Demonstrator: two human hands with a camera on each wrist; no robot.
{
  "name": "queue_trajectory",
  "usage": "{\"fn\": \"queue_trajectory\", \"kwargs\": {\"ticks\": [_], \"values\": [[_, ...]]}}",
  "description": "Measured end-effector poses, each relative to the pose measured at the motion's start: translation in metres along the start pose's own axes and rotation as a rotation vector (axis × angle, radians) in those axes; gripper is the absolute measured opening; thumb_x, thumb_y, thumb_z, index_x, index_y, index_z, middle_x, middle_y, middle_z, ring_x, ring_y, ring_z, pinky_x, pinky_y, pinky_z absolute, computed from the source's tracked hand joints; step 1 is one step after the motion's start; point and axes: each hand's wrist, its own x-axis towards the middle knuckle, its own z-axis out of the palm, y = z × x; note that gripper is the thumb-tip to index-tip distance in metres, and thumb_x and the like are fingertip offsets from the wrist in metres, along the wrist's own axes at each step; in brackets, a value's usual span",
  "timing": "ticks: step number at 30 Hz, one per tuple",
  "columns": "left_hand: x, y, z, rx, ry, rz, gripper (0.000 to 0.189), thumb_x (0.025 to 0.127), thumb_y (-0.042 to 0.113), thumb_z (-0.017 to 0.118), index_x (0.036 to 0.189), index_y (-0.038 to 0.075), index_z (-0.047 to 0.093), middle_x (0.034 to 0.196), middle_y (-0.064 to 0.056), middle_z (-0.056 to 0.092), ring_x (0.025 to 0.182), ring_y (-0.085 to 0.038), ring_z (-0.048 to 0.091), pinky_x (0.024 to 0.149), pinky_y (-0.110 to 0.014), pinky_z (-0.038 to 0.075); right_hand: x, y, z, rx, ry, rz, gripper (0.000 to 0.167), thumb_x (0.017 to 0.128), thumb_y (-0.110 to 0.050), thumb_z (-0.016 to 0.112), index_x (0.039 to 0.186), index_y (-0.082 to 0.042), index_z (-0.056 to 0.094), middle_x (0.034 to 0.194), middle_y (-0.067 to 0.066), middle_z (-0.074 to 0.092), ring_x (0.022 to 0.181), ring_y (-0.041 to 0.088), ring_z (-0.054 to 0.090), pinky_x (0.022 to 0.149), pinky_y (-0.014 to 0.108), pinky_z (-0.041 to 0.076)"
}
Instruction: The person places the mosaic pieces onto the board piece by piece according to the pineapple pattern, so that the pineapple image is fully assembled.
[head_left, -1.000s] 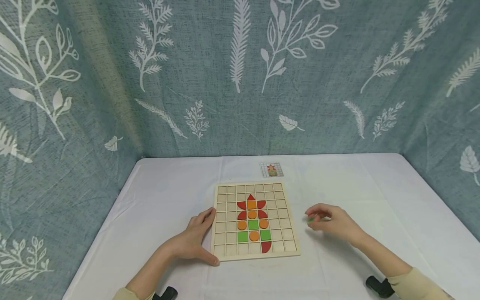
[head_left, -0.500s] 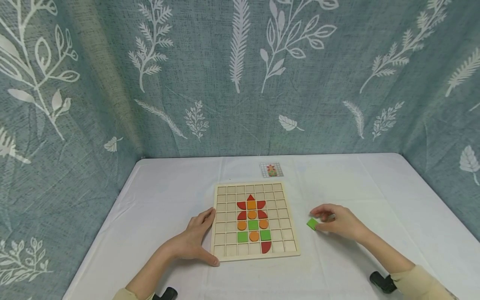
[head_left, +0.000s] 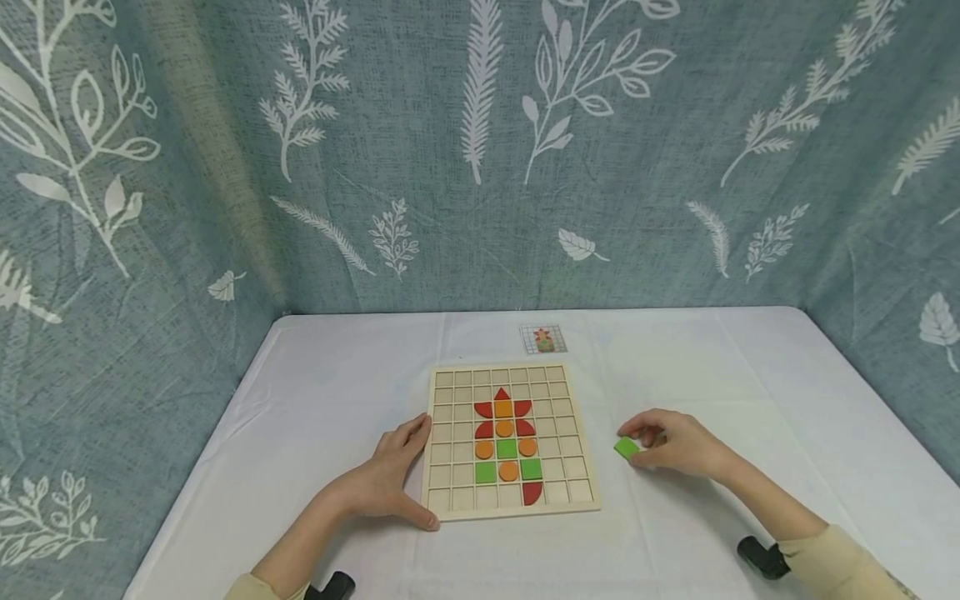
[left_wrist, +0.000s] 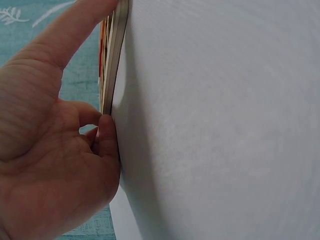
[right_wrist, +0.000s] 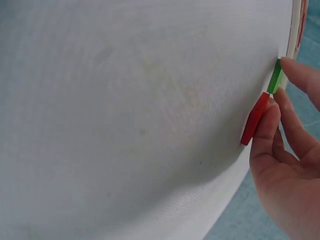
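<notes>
My left hand [head_left: 382,483] rests against the left edge of a wooden grid board [head_left: 450,400], its thumb at the near left corner. Red, orange and green tiles sit in the middle cells of the board. To the right of it, my right hand [head_left: 678,446] pinches a green square tile [head_left: 626,448] between thumb and finger, low over the tabletop. In the right wrist view a small red tile [right_wrist: 254,120] is at the tips of the other fingers; whether they hold it or it lies on the cloth, I cannot tell. The hand hides it from the head view.
Behind the board lies a small picture card [head_left: 543,339] with a coloured pattern on a grid. A white cloth [head_left: 720,367] covers the table. Blue-green fabric with white leaf prints [head_left: 420,150] hangs at the back and sides.
My right hand has moved slightly to the right, and the green tile, mostly hidden by the fingers earlier, now shows at the fingertips. My left hand and the board have stayed still.
</notes>
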Motion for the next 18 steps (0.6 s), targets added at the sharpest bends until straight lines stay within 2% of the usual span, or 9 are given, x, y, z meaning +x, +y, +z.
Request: {"fn": "queue_trajectory", "kwargs": {"ticks": [9,18], "values": [[0.0011,-0.0016,0.0006,-0.004,0.001,0.002,0.134,0.057,0.043,0.093,0.154,-0.004,0.012,0.160,-0.018,0.010,0.140,-0.038,0.016,0.108,-0.062,0.024,0.0000,-0.0050,0.0056,-0.036,0.066,0.033,0.026,0.079,-0.018,0.081,0.099,-0.007,0.068,0.081,-0.001,0.057,0.072,0.010,0.051,0.063,0.024,0.045],[0.0042,-0.0052,0.0040,0.002,0.005,-0.008,0.135,0.056,0.043,0.093,0.154,-0.002,0.013,0.161,-0.016,0.010,0.140,-0.035,0.016,0.109,-0.060,0.025,-0.0030,-0.0021,0.0033,-0.021,0.050,0.052,0.030,0.077,-0.013,0.082,0.101,-0.004,0.067,0.082,0.000,0.057,0.074,0.012,0.052,0.064,0.023,0.046]]}}
